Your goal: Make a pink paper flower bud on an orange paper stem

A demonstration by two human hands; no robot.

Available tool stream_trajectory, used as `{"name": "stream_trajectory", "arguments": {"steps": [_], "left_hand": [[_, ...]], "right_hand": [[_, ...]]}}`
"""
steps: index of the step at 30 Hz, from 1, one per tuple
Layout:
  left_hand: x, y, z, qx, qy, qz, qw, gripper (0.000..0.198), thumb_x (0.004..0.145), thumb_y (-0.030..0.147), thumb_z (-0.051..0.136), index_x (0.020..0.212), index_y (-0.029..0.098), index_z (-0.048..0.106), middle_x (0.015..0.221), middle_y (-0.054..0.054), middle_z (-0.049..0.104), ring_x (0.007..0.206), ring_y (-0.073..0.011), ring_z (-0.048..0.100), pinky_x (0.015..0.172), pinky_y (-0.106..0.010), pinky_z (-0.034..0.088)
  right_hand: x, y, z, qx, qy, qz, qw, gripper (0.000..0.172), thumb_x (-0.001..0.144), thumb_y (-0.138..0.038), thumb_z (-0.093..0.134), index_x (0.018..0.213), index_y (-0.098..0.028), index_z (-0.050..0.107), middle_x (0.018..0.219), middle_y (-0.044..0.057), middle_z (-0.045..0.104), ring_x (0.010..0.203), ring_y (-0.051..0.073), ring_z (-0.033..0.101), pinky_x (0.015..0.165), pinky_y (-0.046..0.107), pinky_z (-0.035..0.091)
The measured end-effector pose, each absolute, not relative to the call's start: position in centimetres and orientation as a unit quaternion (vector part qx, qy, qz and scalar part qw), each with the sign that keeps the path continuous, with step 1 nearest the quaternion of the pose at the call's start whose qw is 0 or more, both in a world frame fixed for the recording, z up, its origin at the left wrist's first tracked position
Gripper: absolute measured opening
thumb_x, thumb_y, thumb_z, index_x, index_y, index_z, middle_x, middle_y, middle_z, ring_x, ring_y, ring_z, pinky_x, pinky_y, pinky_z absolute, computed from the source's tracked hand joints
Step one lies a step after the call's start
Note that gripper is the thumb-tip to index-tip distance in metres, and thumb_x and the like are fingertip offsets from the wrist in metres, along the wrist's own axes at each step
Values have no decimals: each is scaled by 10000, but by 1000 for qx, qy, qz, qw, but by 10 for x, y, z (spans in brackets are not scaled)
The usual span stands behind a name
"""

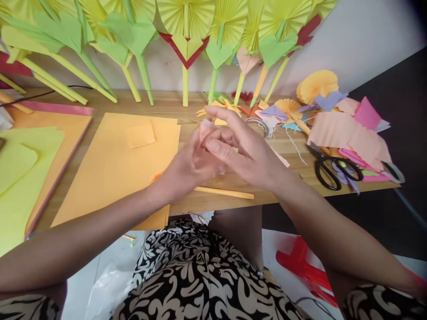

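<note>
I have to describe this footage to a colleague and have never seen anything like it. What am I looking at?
There is no machine here, just a person's bare hands. The single picture comes from a camera worn on their head, looking forward and down, so the patterned clothing below is the wearer's own. The left hand and right hand meet over a wooden table; whether anything small sits between their fingers, I can't tell. Orange sheets lie on the left, a thin orange stick near the front edge, and black-handled scissors among paper scraps on the right. Yellow pleated paper flowers line the back.
</note>
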State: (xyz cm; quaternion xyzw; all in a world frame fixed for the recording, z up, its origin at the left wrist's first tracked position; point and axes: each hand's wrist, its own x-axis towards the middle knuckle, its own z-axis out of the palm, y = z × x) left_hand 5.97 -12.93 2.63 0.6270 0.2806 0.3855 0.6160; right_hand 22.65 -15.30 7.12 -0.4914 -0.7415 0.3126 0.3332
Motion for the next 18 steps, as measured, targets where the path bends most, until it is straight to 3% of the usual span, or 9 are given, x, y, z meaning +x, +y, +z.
{"name": "stream_trajectory", "arguments": {"steps": [2,6,8,12,15,18], "left_hand": [[58,-128,30,535,296,398,684,485,885,261,667,1344,226,517,1339,-91,634,1276,-310,580,1104,-525,453],[50,-128,33,422,344,424,724,474,871,181,633,1333,210,529,1291,-73,669,1251,-295,598,1107,-536,457],[49,-129,32,406,347,425,731,487,861,198,646,1335,216,535,1288,-72,671,1253,-297,596,1102,-543,459],[47,-130,30,457,338,404,717,528,869,272,660,1375,219,518,1314,-87,654,1265,-318,581,1101,-545,451],[33,-126,27,593,349,399,606,540,926,310,591,1444,263,446,1347,-81,630,1253,-291,586,1067,-510,479],[12,-124,22,734,381,396,399,490,947,295,569,1422,260,455,1324,-100,636,1159,-236,622,991,-441,526]], "right_hand": [[229,-154,70,-492,-736,293,361,524,967,-481,526,1451,-313,417,1069,32,671,997,210,653,802,371,548],[244,-154,56,-556,-694,195,414,545,921,-397,605,1439,-329,451,1194,62,652,1103,238,614,865,403,548],[251,-154,44,-580,-665,217,417,595,895,-381,638,1451,-325,433,1165,67,663,1046,235,631,827,404,555],[257,-156,24,-567,-627,373,382,675,892,-329,629,1504,-295,347,887,15,676,760,184,645,696,360,548],[266,-163,18,-586,-613,375,374,689,895,-281,597,1523,-289,312,820,-9,661,676,163,611,657,334,523],[285,-172,14,-621,-622,339,337,677,887,-274,593,1515,-255,342,787,-9,664,673,172,603,643,330,508]]}}
